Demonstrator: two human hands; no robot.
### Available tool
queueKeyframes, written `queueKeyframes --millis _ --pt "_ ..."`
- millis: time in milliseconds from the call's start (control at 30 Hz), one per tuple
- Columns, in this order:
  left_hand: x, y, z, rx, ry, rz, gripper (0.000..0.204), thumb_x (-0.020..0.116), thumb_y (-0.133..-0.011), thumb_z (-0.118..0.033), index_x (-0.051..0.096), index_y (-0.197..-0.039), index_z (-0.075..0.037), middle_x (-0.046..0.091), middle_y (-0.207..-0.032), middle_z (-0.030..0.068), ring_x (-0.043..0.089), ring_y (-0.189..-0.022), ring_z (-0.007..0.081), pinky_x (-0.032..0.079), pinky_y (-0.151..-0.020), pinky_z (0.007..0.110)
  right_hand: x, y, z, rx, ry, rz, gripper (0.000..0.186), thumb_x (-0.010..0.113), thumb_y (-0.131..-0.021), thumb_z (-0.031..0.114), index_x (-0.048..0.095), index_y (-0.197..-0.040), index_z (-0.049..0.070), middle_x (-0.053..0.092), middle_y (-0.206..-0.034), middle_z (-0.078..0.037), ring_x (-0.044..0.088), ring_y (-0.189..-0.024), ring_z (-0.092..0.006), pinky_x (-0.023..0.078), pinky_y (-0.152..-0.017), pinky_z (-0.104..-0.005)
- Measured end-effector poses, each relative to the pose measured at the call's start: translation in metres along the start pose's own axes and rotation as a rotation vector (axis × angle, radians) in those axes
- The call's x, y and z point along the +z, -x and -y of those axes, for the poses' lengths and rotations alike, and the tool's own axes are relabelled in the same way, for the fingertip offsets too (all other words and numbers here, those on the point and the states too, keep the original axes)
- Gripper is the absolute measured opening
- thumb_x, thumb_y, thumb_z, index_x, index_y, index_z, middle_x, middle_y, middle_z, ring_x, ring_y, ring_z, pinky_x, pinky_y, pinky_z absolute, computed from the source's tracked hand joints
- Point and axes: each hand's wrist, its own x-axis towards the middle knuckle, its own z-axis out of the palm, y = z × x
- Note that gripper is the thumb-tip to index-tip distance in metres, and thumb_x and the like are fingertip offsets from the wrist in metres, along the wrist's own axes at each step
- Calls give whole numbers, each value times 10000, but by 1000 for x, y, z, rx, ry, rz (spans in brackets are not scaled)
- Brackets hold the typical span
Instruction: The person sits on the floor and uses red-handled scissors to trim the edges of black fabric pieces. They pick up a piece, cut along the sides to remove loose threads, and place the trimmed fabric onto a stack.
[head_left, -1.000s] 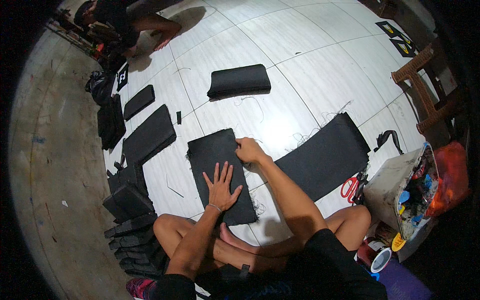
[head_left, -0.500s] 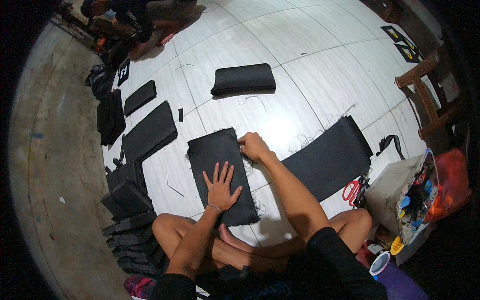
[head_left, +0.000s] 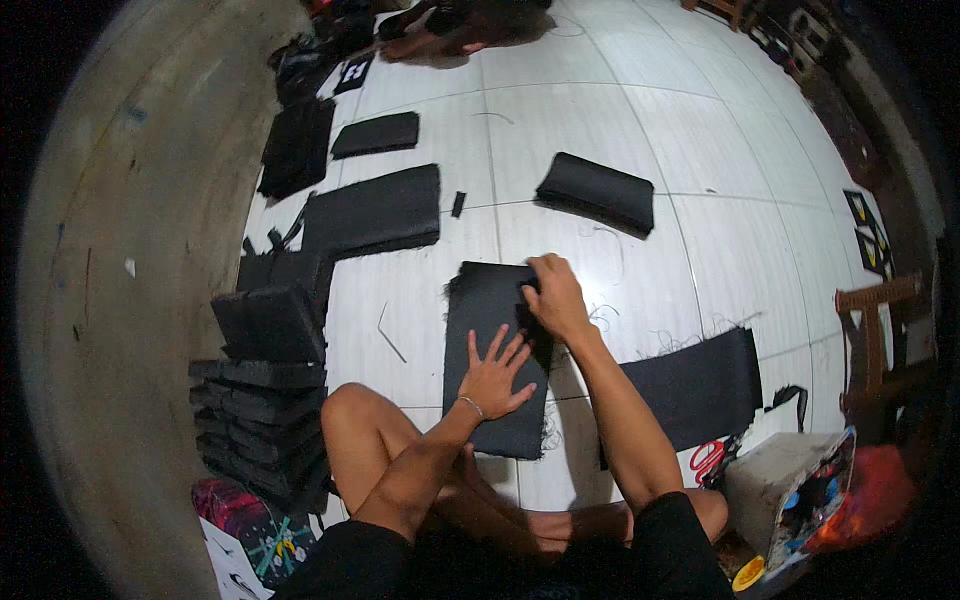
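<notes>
A rectangular piece of black fabric (head_left: 500,300) with frayed edges lies on the white tiled floor in front of my crossed legs. My left hand (head_left: 495,375) rests flat on its middle, fingers spread. At the far right corner my right hand (head_left: 558,300) has its fingers curled over the fabric's edge, gripping it; the fingertips are partly hidden. To the right lies a wider black fabric stack (head_left: 690,385) with loose threads along its far edge, partly behind my right forearm. Red-handled scissors (head_left: 708,460) lie beside that stack.
Black fabric stacks stand at the left (head_left: 255,420) and far left (head_left: 370,210); another folded stack (head_left: 597,192) lies ahead. A grimy, cluttered container (head_left: 775,490) and a brown wooden stool (head_left: 880,340) are at the right. Another person (head_left: 470,25) sits at the far edge.
The whole view has swung, so the floor items appear shifted. My right hand has moved from the fabric's right side up to its far right corner. My left hand stays flat on it.
</notes>
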Motion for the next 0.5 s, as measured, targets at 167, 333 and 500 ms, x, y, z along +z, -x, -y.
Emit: queueKeyframes --millis 167,333,500 --pt "-12 -5 -2 -15 33 225 694 401 -918 -566 419 -1435 -104 313 -1525 105 91 -1469 320 -54 -1085 717 46 -48 37 -213 218 191 557 762 -725 133 548 -1235 76 547 -1229 -136 499 -1148 -343 456 -933 -438" --pt "15 6 3 46 61 -67 704 325 -955 -573 257 -1512 -148 184 -1587 77 102 -1469 312 -29 -1084 725 95 -89 54 -310 405 546 262 659 -781 119 693 -1041 103 653 -1061 -156 607 -1044 -343 501 -863 -455" --pt "2 1 6 72 6 2 697 297 -970 -566 187 -1532 -168 148 -1600 54 64 -1475 298 14 -1081 732 109 -115 15 -149 149 486 169 590 -798 57 716 -909 34 692 -886 -198 664 -825 -389 529 -774 -427"
